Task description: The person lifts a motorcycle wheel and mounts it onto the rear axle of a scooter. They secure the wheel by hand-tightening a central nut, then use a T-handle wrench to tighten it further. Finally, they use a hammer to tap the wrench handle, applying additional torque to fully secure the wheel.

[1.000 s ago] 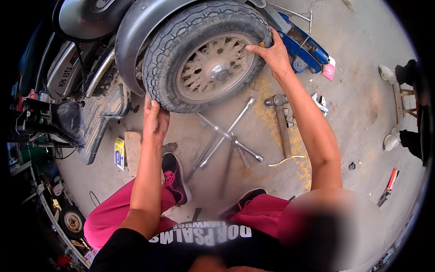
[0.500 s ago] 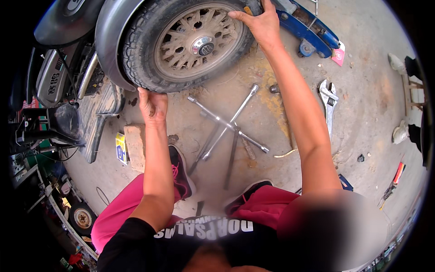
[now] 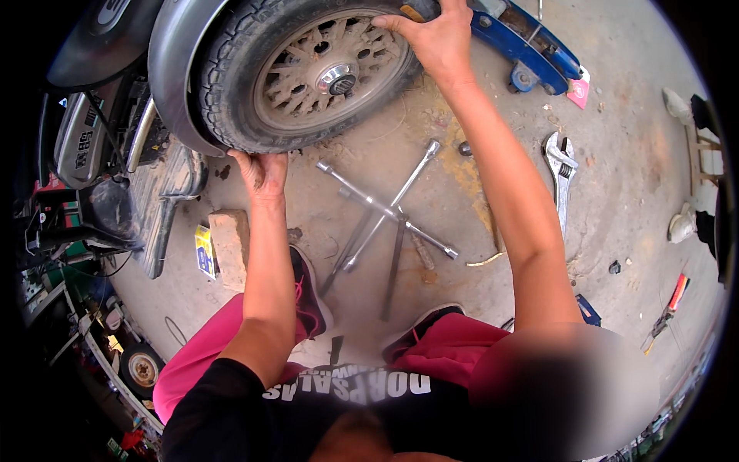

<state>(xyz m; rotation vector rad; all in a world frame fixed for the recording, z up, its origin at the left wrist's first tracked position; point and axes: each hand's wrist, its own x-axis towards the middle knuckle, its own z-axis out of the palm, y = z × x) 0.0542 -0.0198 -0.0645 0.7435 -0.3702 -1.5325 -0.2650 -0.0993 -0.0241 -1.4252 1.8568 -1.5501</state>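
Note:
A dusty wheel (image 3: 281, 127) with a black treaded tyre and a spoked rim sits under the grey fender (image 3: 173, 85) of a vehicle at the upper left. My left hand (image 3: 263, 171) grips the tyre from beneath, near the fender's lower tip, its fingers partly hidden behind the rubber. On the wheel's right side, my right hand (image 3: 439, 46) holds the tyre's edge, thumb laid over onto the rim. A silver four-way lug wrench (image 3: 385, 206) lies on the floor between my feet and the wheel.
Beyond my right hand stands a blue floor jack (image 3: 527, 50). An adjustable wrench (image 3: 562, 173) lies right of my forearm, red-handled pliers (image 3: 670, 308) farther right. A brick (image 3: 229, 248) and a small yellow-blue box (image 3: 205, 252) lie left. Another person's feet (image 3: 681, 223) show at the right edge.
The wheel and both hands stay together; the wheel sits slightly farther left and up in the picture. My right thumb has shifted a little left with the rim.

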